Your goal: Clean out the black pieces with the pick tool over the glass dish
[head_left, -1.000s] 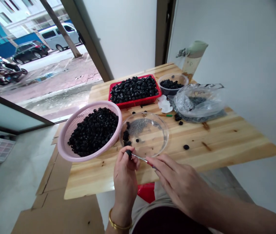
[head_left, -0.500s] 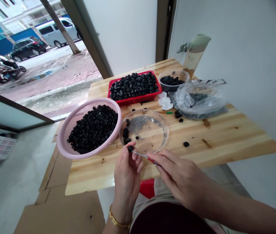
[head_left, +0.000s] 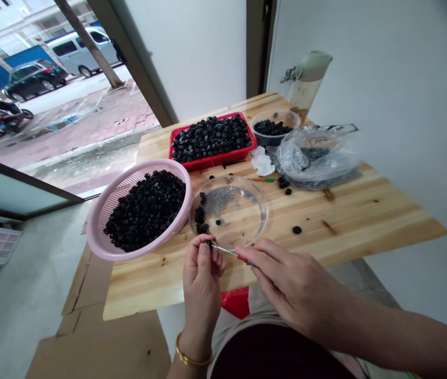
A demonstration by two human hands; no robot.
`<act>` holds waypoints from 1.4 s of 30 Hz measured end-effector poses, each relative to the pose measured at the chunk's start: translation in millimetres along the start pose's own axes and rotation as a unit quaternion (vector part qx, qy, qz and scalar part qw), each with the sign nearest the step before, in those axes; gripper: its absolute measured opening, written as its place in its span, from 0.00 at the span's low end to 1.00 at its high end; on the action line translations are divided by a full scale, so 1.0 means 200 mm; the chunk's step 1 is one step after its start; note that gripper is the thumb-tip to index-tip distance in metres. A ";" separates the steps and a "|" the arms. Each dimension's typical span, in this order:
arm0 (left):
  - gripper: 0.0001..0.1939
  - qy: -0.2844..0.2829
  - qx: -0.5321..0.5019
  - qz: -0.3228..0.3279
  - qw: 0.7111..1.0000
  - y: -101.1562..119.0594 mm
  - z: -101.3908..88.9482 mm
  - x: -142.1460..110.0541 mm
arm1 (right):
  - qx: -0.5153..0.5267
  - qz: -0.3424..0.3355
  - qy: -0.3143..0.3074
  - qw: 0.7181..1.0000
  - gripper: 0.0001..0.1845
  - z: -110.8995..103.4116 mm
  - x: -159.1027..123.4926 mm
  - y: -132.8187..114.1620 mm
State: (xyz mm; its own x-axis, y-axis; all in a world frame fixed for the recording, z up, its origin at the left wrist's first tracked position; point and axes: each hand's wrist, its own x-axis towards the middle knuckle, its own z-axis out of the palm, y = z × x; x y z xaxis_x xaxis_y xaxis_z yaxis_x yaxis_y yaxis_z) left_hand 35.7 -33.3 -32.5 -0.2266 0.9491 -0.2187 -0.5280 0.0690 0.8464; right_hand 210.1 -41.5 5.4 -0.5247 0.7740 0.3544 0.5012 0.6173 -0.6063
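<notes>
My left hand (head_left: 203, 271) is closed, pinching a small round black part (head_left: 208, 242) between thumb and fingers at the table's front. My right hand (head_left: 282, 273) grips the red handle of a thin screwdriver-like tool (head_left: 227, 251). Its metal shaft points left, and its tip meets the black part or lies right beside it. Just beyond my hands is a clear round dish (head_left: 243, 229), holding a heap of tiny grey metal pieces (head_left: 220, 198) and several black parts (head_left: 200, 215) along its left side.
A pink colander (head_left: 94, 231) and a red basket (head_left: 223, 159) are full of black parts. A clear bowl (head_left: 274, 138), a plastic bag (head_left: 322, 163), crumpled white tissue (head_left: 263, 162) and a jug (head_left: 310, 87) stand at the back right. One black piece (head_left: 296, 230) lies on the table (head_left: 381, 216).
The whole view has shifted slightly. My left thumb and fingers have turned around the black part, covering more of it. The tool stays pointed at it.
</notes>
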 end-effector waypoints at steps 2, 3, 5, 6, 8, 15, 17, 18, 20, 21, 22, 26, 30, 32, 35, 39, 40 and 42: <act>0.11 -0.014 0.013 0.006 1.000 0.00 -0.01 -0.01 | -0.007 -0.003 -0.010 1.000 0.21 0.00 0.00 0.00; 0.11 -0.020 0.016 0.007 1.000 0.00 -0.01 -0.01 | -0.010 -0.004 -0.014 1.000 0.21 0.00 -0.01 0.00; 0.13 -0.030 0.012 -0.002 0.999 0.00 -0.01 -0.02 | -0.010 -0.002 -0.016 1.000 0.21 0.00 -0.01 0.00; 0.14 -0.036 0.005 -0.009 0.999 0.01 -0.01 -0.02 | -0.002 0.002 -0.014 1.000 0.22 0.00 -0.01 0.01; 0.17 -0.051 -0.016 -0.023 0.998 0.02 -0.01 -0.01 | 0.023 0.012 -0.012 1.000 0.22 -0.01 0.00 0.02; 0.15 -0.082 0.001 -0.041 0.996 0.05 -0.05 -0.01 | 0.103 0.033 -0.017 0.994 0.19 -0.09 0.05 0.07; 0.12 -0.089 0.004 -0.042 0.995 0.05 -0.06 -0.01 | 0.114 0.039 -0.025 0.992 0.19 -0.10 0.06 0.08; 0.10 -0.095 0.001 -0.045 0.994 0.05 -0.06 -0.01 | 0.116 0.041 -0.028 0.992 0.19 -0.11 0.06 0.08; 0.08 -0.114 -0.009 -0.057 0.992 0.06 -0.07 -0.01 | 0.117 0.041 -0.031 0.992 0.19 -0.11 0.06 0.08; 0.07 -0.125 -0.016 -0.064 0.990 0.06 -0.07 -0.01 | 0.116 0.040 -0.032 0.992 0.19 -0.11 0.05 0.08; 0.07 -0.136 -0.026 -0.072 0.988 0.06 -0.07 -0.01 | 0.116 0.038 -0.034 0.992 0.19 -0.11 0.05 0.08; 0.09 -0.151 -0.057 -0.094 0.982 0.08 -0.07 -0.01 | 0.116 0.025 -0.039 0.992 0.21 -0.11 0.04 0.06; 0.12 -0.166 -0.053 -0.093 0.980 0.09 -0.08 -0.01 | 0.127 0.025 -0.050 0.990 0.21 -0.13 0.04 0.05; 0.13 -0.172 -0.045 -0.097 0.979 0.10 -0.08 -0.02 | 0.125 0.027 -0.054 0.990 0.21 -0.13 0.04 0.04; 0.13 -0.154 -0.037 -0.101 0.982 0.09 -0.08 -0.01 | 0.105 0.029 -0.050 0.993 0.20 -0.12 0.03 0.03; 0.13 -0.116 -0.051 -0.110 0.986 0.08 -0.06 -0.01 | 0.088 0.027 -0.042 0.995 0.20 -0.09 0.03 0.02; 0.14 -0.107 -0.054 -0.115 0.986 0.08 -0.06 -0.01 | 0.088 0.024 -0.041 0.995 0.21 -0.09 0.03 0.02; 0.16 -0.090 -0.056 -0.127 0.986 0.08 -0.04 -0.02 | 0.087 0.022 -0.044 0.995 0.21 -0.08 0.03 0.02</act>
State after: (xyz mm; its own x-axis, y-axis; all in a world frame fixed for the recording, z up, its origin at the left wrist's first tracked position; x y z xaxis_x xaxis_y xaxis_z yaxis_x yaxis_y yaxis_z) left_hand 21.5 -38.4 -21.9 0.0681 0.9454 -0.3187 -0.6389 0.2867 0.7139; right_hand 220.1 -31.8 17.6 -0.5670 0.7799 0.2652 0.4019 0.5429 -0.7374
